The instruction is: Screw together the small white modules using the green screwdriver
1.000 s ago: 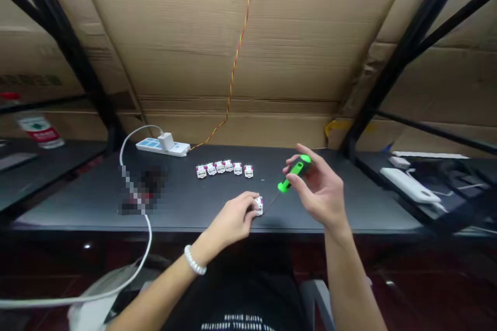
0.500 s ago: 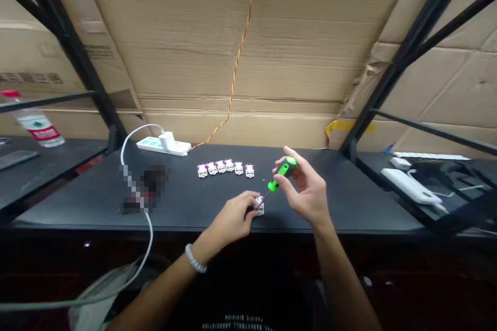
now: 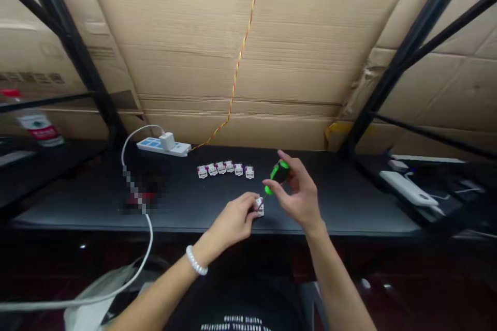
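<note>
My left hand (image 3: 235, 220) pinches a small white part with purple bits (image 3: 260, 207) against the dark tabletop, near its front edge. A green and black screwdriver (image 3: 278, 173) is held in my right hand (image 3: 297, 191), thumb and fingers around its handle. The screwdriver slants down to the left, and its thin shaft reaches the small part by my left fingertips. Whether the tip sits in a screw is too small to tell. Behind my hands, several similar white and purple parts (image 3: 220, 167) stand in a row.
A white power strip (image 3: 180, 149) with a plugged-in charger lies at the back left; its white cable (image 3: 150, 235) hangs over the front edge. A blurred-out dark object (image 3: 142, 196) is at the left. Black metal posts (image 3: 368, 108) frame both sides, with cardboard (image 3: 291, 51) behind.
My right hand has moved left with the screwdriver, bringing the shaft from beside the small part onto it. My left hand has stayed in place on the part.
</note>
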Demonstrator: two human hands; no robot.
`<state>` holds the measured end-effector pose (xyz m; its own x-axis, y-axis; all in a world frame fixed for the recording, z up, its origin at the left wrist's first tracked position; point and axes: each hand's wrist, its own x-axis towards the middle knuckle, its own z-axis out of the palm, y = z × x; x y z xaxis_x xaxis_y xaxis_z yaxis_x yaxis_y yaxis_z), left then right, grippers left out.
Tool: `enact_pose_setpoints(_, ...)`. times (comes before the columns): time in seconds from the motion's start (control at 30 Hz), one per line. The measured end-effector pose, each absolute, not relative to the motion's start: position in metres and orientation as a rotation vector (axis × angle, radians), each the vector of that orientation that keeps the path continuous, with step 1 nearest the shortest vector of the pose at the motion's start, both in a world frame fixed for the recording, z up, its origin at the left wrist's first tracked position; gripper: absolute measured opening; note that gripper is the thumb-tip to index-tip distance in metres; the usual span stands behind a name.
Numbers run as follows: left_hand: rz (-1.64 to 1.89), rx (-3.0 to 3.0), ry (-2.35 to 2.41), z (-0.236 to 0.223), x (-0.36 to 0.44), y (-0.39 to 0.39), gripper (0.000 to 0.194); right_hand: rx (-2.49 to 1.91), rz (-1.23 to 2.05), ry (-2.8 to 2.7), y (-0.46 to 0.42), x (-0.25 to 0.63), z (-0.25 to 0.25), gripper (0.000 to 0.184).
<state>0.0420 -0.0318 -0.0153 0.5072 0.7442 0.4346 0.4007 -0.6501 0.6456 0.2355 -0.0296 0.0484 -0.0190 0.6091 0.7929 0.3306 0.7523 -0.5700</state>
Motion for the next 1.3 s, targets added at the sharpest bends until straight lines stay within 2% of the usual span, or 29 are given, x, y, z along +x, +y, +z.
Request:
enact_pose_setpoints(0.17,0.961,2.299,0.964,-0.014,0.043,-0.033,0.02,-0.761,0.084,-1.667,-0.028,0.228,0.055,0.054)
enact_pose_setpoints(0.37,0.968,2.288,0.991,-0.017,0.046,-0.032,0.02,-0.691,0.34,-1.805,-0.031,0.229,0.069,0.045)
enact_pose_setpoints(0.57,0.979,2.326,1.013,-0.019,0.048,-0.033,0.021,-0.7,0.148,-1.809,-0.03,0.223,0.078,0.039)
enact_pose_setpoints(0.8,0.983,2.348,1.072,-0.018,0.054,-0.039,0.026,-0.619,0.324,-1.9,-0.038,0.224,0.085,0.043)
enact_pose_setpoints(0.93,1.022,2.341,1.099,-0.019,0.057,-0.039,0.025,-0.68,0.183,-1.86,-0.041,0.222,0.086,0.033)
enact_pose_setpoints(1.07,1.026,2.33,1.102,-0.02,0.057,-0.038,0.024,-0.722,0.118,-1.849,-0.041,0.224,0.082,0.038)
enact_pose_setpoints(1.3,1.028,2.285,1.094,-0.017,0.057,-0.038,0.025,-0.708,0.349,-1.804,-0.041,0.229,0.072,0.043)
